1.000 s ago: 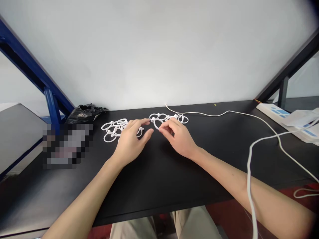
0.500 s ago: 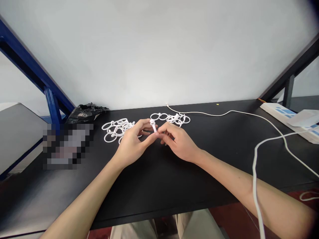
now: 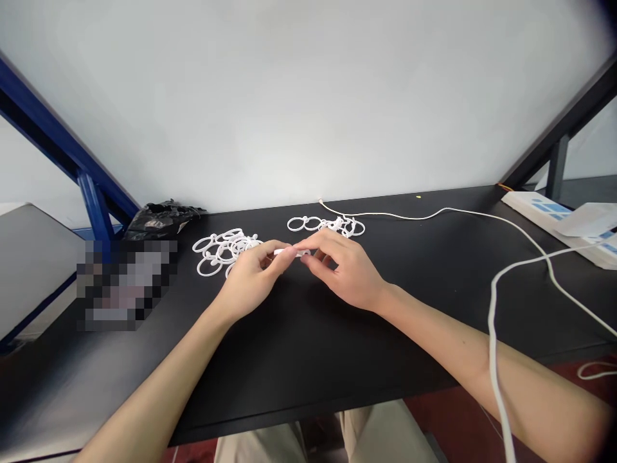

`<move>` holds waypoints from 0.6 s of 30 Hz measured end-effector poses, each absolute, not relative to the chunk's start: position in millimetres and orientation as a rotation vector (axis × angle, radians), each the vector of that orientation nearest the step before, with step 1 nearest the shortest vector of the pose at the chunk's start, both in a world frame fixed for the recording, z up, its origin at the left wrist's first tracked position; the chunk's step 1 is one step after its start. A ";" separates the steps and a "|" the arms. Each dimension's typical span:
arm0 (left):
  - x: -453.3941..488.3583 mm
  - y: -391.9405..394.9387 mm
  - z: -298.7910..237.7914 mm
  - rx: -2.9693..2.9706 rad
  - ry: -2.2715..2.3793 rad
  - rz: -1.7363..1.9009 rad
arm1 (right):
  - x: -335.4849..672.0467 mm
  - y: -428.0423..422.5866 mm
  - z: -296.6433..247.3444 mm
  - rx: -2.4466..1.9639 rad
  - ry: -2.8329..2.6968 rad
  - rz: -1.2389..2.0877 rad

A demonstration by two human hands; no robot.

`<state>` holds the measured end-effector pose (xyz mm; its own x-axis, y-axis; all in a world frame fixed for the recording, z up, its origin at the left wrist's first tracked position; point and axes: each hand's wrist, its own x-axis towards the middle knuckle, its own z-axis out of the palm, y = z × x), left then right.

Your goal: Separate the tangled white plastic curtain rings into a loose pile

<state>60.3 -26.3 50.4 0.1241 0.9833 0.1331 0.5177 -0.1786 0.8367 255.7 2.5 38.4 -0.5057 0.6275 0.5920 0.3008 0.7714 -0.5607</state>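
My left hand [image 3: 249, 278] is closed, its thumb and fingers pinching a white plastic ring [image 3: 303, 253] held nearly flat above the table. From the other side, the thumb and forefinger of my right hand [image 3: 351, 269] grip the same ring's right end. Fingers cover much of it, so its full shape is hidden. Just beyond my left hand lies a pile of white plastic rings [image 3: 209, 265] with small eyelets. A second group of such rings [image 3: 296, 224] rests behind my right hand, which partly hides it.
A black table [image 3: 308, 347] lies under both hands. At the back left is a crumpled black plastic bag [image 3: 161, 217] near a blurred-out patch. A white cable [image 3: 492, 321] runs along the back and over my right forearm. White-and-blue packaging [image 3: 549, 215] sits at the right.
The held ring, which stood tilted upright between my fingers, has turned down to nearly flat. My right forefinger has moved up onto its top. The view has shifted slightly.
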 end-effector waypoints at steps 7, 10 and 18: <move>61.2 -22.4 46.1 1.609 1.346 0.956 | 255.1 1.9 36.4 -0.734 -2.084 0.464; 62.2 -24.7 45.0 1.720 1.422 0.983 | 254.4 2.5 37.8 -0.778 -2.028 0.513; 61.8 -26.2 41.2 2.284 1.471 1.004 | 253.4 2.8 41.7 -0.906 -2.002 0.608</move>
